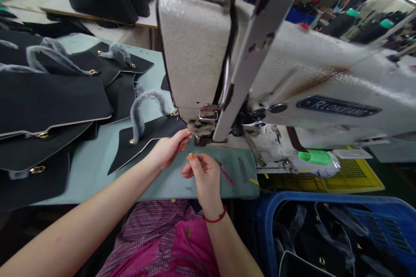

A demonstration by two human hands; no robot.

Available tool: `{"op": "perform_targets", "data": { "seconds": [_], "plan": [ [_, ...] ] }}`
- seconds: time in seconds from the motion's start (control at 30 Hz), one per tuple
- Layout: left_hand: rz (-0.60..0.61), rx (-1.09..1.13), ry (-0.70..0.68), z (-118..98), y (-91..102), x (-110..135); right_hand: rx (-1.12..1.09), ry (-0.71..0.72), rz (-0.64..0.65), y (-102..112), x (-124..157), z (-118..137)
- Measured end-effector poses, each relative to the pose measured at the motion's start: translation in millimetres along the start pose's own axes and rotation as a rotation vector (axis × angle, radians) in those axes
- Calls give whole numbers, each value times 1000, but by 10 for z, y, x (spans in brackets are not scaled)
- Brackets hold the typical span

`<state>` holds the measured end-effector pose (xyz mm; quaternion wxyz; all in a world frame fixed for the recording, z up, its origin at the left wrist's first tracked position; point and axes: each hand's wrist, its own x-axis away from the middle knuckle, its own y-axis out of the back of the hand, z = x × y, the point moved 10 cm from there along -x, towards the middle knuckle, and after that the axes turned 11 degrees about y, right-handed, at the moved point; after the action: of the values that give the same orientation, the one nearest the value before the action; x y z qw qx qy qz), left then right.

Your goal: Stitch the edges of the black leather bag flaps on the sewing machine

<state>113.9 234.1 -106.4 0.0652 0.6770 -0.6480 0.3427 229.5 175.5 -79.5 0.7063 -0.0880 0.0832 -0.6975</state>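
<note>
In the head view, holding the left hand (169,149) close under the needle end of the bulky white-painted metal sewing machine (196,47), with thumb and fingertips drawn together; cannot tell whether pinching anything. Seeing just left of the machine, partly behind that hand, a flat black panel with pale edging (154,130), bearing a curved handle in clear plastic wrap (138,114) and lying on a pale green work surface (94,181). Holding the right hand (205,173) in front of the machine, with fingers loosely curled and thumb near forefinger; cannot tell whether grasping anything. Noticing beside it, also before the machine, a slim pink-handled tool (226,174). Farther left of the machine, finding overlapping black panels (48,99); to its right and nearer, a blue plastic basket (325,197) holding black pieces.
</note>
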Motion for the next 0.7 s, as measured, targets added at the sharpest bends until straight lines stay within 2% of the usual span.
{"op": "perform_targets", "data": {
  "seconds": [0.17, 0.33, 0.4, 0.5, 0.6, 0.67, 0.7],
  "plan": [
    [-134, 135, -34, 80, -54, 173, 28, -4, 12, 52, 20, -24],
    [-419, 119, 94, 328, -74, 338, 114, 60, -24, 164, -19, -44],
    [-476, 143, 87, 394, -116, 384, 181, 106, -73, 249, -30, -42],
    [-427, 203, -90, 356, -215, 555, 265, 163, -134, 343, -24, -21],
    [-201, 111, -188, 206, -327, 871, 253, 159, -150, 328, -20, -18],
    [-84, -5, -205, -52, -284, 1060, 149, 101, -111, 216, -42, -69],
    [-91, -83, -277, -308, -197, 1126, 86, 67, -77, 127, -61, -98]
  ]
}}
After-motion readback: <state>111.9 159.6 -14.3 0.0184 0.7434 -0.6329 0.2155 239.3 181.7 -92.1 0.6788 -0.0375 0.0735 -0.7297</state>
